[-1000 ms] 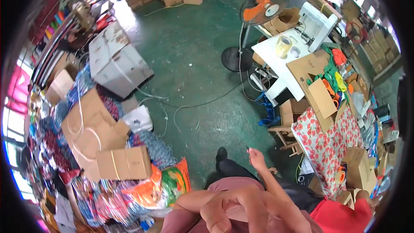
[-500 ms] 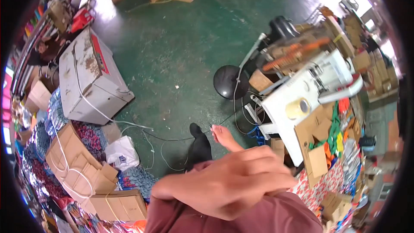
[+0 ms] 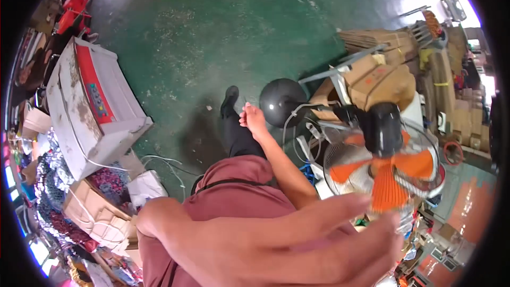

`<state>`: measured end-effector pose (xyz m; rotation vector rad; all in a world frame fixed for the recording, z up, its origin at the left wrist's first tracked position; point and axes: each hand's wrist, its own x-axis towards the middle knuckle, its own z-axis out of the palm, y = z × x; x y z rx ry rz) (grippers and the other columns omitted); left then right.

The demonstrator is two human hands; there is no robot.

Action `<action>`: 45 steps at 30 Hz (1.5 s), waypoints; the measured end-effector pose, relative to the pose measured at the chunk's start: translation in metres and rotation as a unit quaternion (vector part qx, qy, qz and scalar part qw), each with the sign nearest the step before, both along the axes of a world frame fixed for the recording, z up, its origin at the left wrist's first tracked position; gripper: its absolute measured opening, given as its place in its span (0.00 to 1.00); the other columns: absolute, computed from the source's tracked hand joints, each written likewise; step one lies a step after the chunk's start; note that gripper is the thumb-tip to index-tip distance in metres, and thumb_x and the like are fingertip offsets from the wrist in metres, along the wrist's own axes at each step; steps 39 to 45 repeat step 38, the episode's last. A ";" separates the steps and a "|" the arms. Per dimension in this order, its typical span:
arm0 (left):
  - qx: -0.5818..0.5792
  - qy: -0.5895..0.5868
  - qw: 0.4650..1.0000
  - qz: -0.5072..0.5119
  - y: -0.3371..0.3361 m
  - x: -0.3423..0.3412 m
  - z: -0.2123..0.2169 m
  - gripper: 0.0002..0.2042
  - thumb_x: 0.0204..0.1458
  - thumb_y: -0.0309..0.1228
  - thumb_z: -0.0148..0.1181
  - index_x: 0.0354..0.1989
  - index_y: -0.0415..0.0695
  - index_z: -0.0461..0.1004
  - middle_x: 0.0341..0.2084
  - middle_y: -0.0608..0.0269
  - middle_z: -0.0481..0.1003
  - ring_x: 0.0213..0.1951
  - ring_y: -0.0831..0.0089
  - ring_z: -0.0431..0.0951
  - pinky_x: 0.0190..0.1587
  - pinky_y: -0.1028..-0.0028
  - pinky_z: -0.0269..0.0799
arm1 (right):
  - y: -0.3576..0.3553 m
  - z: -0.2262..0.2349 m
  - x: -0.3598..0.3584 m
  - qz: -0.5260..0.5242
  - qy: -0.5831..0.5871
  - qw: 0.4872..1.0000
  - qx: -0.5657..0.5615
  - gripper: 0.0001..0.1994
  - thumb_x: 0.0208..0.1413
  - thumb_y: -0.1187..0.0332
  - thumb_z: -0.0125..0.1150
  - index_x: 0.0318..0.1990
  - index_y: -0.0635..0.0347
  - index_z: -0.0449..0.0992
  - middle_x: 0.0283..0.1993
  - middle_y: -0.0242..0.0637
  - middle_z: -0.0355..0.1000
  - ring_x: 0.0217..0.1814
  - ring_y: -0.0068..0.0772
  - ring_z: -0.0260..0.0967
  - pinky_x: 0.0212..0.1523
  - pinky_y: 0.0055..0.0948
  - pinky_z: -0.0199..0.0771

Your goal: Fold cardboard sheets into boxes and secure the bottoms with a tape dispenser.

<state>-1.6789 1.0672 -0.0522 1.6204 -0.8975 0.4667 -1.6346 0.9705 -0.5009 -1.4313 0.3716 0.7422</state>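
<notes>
My left hand is raised very near the camera, large in the lower part of the view. Its fingers stretch to the right, somewhat apart, and nothing shows in them. Beyond it, my right hand hangs over my dark trouser leg with the fingers curled in. A thin tip pokes out at the fingertips, too small to name. Right of that hand lies the round black base of a standing fan. The fan's orange blades and black motor are nearer, past my left fingertips; the hand touches neither as far as I can see.
A worn white cabinet with a red panel stands at left on the green floor. Near it lie a white plastic bag, flattened cardboard and loose cables. Cardboard boxes are stacked at right behind the fan.
The view has turned and moved, bringing the fan closer and over the white sewing machine. My left hand's fingers have straightened and spread. My right hand stays curled, with more forearm showing.
</notes>
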 end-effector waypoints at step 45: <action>0.425 0.025 0.793 -0.437 -0.373 0.992 -0.203 0.16 0.49 0.26 0.56 0.47 0.39 0.70 0.42 0.52 0.72 0.49 0.52 0.72 0.55 0.60 0.64 | -0.339 -0.092 0.705 -0.468 0.042 0.816 -0.336 0.25 0.63 0.48 0.51 0.24 0.59 0.77 0.22 0.35 0.76 0.20 0.41 0.67 0.25 0.39 0.66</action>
